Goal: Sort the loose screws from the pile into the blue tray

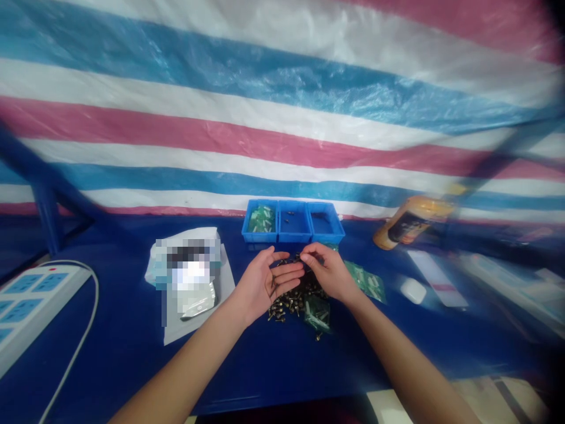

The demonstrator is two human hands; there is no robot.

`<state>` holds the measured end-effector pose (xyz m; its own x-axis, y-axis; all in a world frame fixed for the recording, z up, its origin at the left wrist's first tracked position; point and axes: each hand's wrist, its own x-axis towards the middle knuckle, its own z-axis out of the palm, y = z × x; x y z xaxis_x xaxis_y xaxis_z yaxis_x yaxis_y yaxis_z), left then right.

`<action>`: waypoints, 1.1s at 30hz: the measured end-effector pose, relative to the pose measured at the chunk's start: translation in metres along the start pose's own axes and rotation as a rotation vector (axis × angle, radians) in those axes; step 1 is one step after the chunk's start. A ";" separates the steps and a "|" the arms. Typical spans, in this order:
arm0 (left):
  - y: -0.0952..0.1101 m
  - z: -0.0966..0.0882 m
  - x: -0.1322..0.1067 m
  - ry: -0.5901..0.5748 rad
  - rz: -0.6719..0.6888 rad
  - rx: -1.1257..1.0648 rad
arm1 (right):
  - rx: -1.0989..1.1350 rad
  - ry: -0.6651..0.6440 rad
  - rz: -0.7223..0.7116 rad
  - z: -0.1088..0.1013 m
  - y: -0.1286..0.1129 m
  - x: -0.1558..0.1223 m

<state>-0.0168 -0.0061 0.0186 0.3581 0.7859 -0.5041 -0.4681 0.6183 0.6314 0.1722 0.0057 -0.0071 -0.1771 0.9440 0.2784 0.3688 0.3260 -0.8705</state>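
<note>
My left hand (265,281) is palm-up with its fingers apart, and a few small dark parts seem to lie in the palm. My right hand (327,270) is beside it with fingertips pinched together on something small that I cannot make out. Both hands hover over a heap of small black and brass parts (293,303) on the blue table (132,347). Small green circuit boards (369,282) lie just right of the heap, and one more green piece (316,312) rests on the heap.
Three joined blue bins (293,222) stand behind the hands, the left one holding green boards. A white bag and paper (194,277) lie to the left, a power strip (26,306) at far left. An orange-lidded jar (412,222) lies tipped at right, near white objects (412,290).
</note>
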 end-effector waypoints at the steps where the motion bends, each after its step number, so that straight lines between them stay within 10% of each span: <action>1: 0.000 0.000 0.000 -0.003 0.002 0.005 | 0.036 -0.002 0.023 0.000 0.000 0.000; 11: 0.000 0.000 0.000 0.006 0.010 0.021 | 1.073 -0.141 0.493 -0.011 -0.016 0.004; 19: 0.000 0.001 0.000 0.023 0.003 0.023 | 1.121 0.233 0.507 -0.012 0.002 0.011; 24: 0.001 0.004 0.000 0.035 0.012 0.014 | 0.803 0.153 0.419 -0.002 0.003 0.005; 30: 0.000 -0.001 0.003 0.028 0.035 -0.043 | -0.223 -0.143 -0.277 0.015 -0.020 -0.013; 33: -0.001 -0.003 0.004 -0.010 0.041 -0.047 | -0.446 -0.181 -0.387 0.018 -0.026 -0.019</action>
<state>-0.0169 -0.0034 0.0143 0.3460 0.8106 -0.4724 -0.5196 0.5848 0.6229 0.1494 -0.0213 0.0026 -0.5124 0.7418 0.4326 0.5858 0.6703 -0.4555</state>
